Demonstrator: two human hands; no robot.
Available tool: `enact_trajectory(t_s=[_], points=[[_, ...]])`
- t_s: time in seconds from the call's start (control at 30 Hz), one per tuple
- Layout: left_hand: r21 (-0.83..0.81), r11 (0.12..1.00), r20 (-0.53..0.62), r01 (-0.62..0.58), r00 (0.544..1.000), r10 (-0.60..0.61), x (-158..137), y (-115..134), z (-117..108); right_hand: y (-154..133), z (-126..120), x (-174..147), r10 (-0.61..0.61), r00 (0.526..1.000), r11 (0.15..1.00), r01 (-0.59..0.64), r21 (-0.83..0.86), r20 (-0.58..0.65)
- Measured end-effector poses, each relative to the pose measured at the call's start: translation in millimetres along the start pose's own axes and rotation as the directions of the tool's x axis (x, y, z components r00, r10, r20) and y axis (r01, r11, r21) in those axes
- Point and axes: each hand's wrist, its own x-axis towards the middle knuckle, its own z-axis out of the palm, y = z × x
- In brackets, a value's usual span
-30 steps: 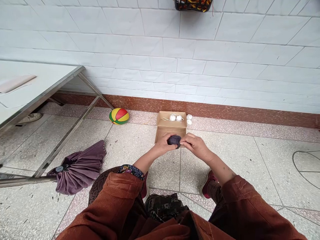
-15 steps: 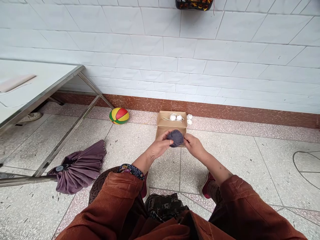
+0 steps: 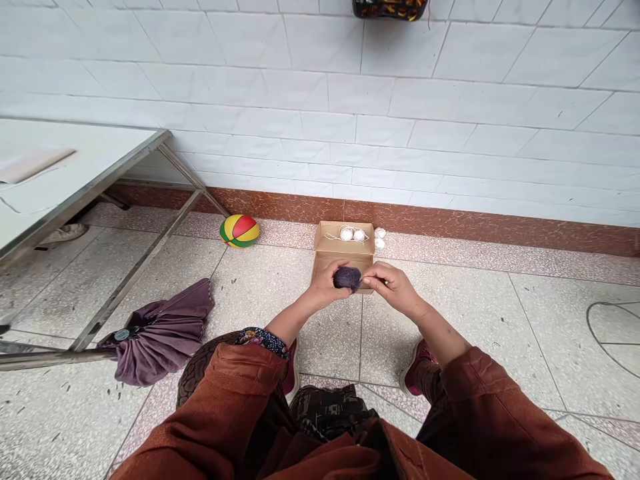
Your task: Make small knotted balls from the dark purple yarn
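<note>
A ball of dark purple-grey yarn (image 3: pixel 347 279) sits in my left hand (image 3: pixel 324 287), whose thumb and fingers are wrapped around it. At the ball's right side, my right hand (image 3: pixel 393 287) is closed in a pinch; what lies between its fingertips is too small to make out clearly, though it looks like a strand. Both hands are above an open cardboard box (image 3: pixel 321 260). On the box's raised far part lie two white yarn balls (image 3: pixel 353 234) with loose strands. More white yarn (image 3: pixel 380 237) lies just right of the box on the floor.
A red, yellow and green ball (image 3: pixel 239 231) rests by the wall. At the left stands a metal-framed table (image 3: pixel 115 160), with a purple pleated cloth thing (image 3: pixel 157 333) near its leg. A wire frame (image 3: pixel 595 333) is at the right edge. A dark patterned object (image 3: pixel 390 8) shows at the top.
My left hand has tilted the yarn ball, which now shows a narrower side. My right hand has shifted slightly right, and its fingers have turned more toward the ball.
</note>
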Motion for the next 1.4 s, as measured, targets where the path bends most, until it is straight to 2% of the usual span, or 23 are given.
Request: enact_trajectory(t_s=[0.1,0.17,0.27,0.4,0.5,0.6,0.67,0.73,0.83,0.93,1.0,1.07,1.2,1.3,1.4], points=[[-0.074,0.997,0.212,0.024,0.977,-0.007,-5.8,5.5,3.5,7.9,1.4,3.6,0.024,0.999,0.999,-0.025,-0.041,-0.029],[-0.184,0.983,0.322,0.013,0.945,0.047,-9.4,10.4,4.5,14.4,4.1,4.6,0.065,0.996,0.996,-0.069,-0.055,-0.062],[-0.383,0.924,0.364,0.008,0.921,0.143,-12.1,15.8,3.3,24.9,9.2,3.5,0.172,0.98,0.981,-0.179,-0.068,-0.098],[-0.55,0.834,0.245,0.043,0.963,0.113,-10.7,16.1,-0.4,33.8,20.0,-3.1,0.261,0.965,0.957,-0.264,-0.118,-0.038],[-0.599,0.801,0.093,0.013,0.994,0.053,-6.9,13.6,-2.9,30.7,28.4,-9.8,0.244,0.966,0.951,-0.222,-0.214,0.085],[-0.591,0.805,-0.048,-0.047,0.999,0.022,-2.0,10.9,-5.3,21.0,31.2,-15.3,0.201,0.952,0.955,-0.139,-0.26,0.23],[-0.544,0.835,-0.154,-0.087,0.988,0.002,1.4,8.3,-7.0,13.5,29.1,-17.2,0.141,0.936,0.97,-0.065,-0.235,0.324],[-0.428,0.9,-0.238,-0.085,0.971,-0.022,4.3,4.5,-8.2,6.2,24.2,-17.0,0.064,0.926,0.984,0.003,-0.176,0.372],[-0.121,0.992,-0.281,-0.041,0.96,0.006,5.9,-2.1,-7.9,-2.5,13.7,-12.6,-0.005,0.959,0.997,0.025,-0.068,0.285],[0.153,0.987,-0.161,-0.057,0.984,0.082,2.7,-5.1,-3.9,-4.3,3.6,-5.5,-0.016,0.992,1.0,0.017,-0.007,0.125],[0.201,0.977,-0.015,-0.075,0.997,0.079,-1.5,-3.4,-0.3,-0.4,-0.2,-1.5,-0.012,0.999,1.0,0.013,-0.02,0.048],[0.135,0.988,0.137,-0.069,0.989,0.051,-5.9,0.6,2.8,6.6,-0.7,1.0,0.006,1.0,0.999,-0.006,-0.047,-0.015],[-0.178,0.984,0.369,-0.016,0.926,0.082,-11.1,10.3,4.4,22.8,7.4,0.7,0.12,0.99,0.99,-0.125,-0.071,-0.07],[-0.34,0.941,0.373,-0.005,0.917,0.139,-11.4,14.5,2.6,31.9,17.6,-4.1,0.218,0.976,0.974,-0.219,-0.06,-0.018],[-0.402,0.916,0.292,0.014,0.95,0.114,-10.2,15.0,0.2,35.6,26.9,-10.8,0.288,0.956,0.95,-0.278,-0.141,0.055]])
